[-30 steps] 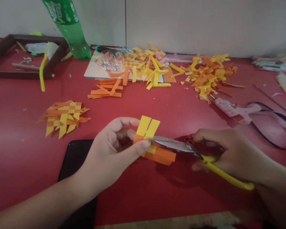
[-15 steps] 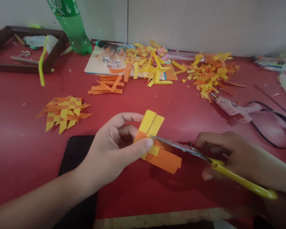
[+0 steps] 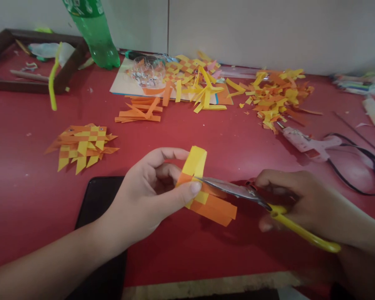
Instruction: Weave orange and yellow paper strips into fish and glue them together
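Between thumb and fingers, my left hand (image 3: 158,196) pinches a woven paper piece (image 3: 217,208) of yellow and orange strips, held above the red table. Two yellow ends point up and away, and the orange ends stick out to the right. My right hand (image 3: 303,204) grips scissors (image 3: 234,189) with a yellow handle. Their blade tips touch the weave beside my left thumb, at the base of the yellow strips. How far the tips reach under the paper is hidden. To the left lie finished-looking woven paper fish (image 3: 83,146) with stuck-on eyes.
A black flat object (image 3: 101,196) lies under my left forearm. Farther back are orange strips (image 3: 139,112), a clear cup of googly eyes (image 3: 148,75), a heap of paper scraps (image 3: 278,93), a pink glue gun (image 3: 306,141) with its cord, a green bottle (image 3: 101,41) and a dark frame (image 3: 18,85).
The right-hand yellow strip end has swung left and now overlaps the other. The scissors have shifted slightly left, and their handle has turned.
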Available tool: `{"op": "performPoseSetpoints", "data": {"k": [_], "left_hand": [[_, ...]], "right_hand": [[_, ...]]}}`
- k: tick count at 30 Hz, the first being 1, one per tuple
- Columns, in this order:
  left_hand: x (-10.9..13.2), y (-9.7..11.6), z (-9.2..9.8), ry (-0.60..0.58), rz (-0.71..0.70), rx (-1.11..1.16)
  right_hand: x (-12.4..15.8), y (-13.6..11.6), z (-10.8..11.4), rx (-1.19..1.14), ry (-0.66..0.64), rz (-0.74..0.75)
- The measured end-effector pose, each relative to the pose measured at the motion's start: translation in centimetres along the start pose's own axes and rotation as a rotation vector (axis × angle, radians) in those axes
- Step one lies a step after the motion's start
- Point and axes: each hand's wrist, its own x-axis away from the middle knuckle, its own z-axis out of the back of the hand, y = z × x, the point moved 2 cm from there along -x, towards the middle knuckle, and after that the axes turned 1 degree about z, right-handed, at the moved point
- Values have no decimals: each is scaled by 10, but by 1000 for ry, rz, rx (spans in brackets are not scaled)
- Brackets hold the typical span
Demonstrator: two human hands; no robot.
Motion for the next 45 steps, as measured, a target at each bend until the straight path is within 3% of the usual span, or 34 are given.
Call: {"op": "performPoseSetpoints", "data": {"k": [5, 12, 19, 25, 29, 36, 45], "left_hand": [[0, 0, 0, 2, -10, -14], [-1, -1, 0, 8, -3, -57], [-1, 0, -1, 1, 5, -9], [-7, -2, 3, 154, -72, 88], [-11, -4, 4, 234, -78, 176], [-9, -2, 2, 237, 39, 249], [-8, -6, 5, 240, 66, 109]], "right_hand": [[-2, 2, -2, -25, -71, -7], [3, 4, -2, 81, -40, -36], [1, 4, -1, -42, 30, -39], [-2, 7, 4, -110, 165, -4], [0, 4, 3, -110, 166, 83], [2, -10, -3, 152, 207, 187], [0, -14, -4, 303, 300, 233]]}}
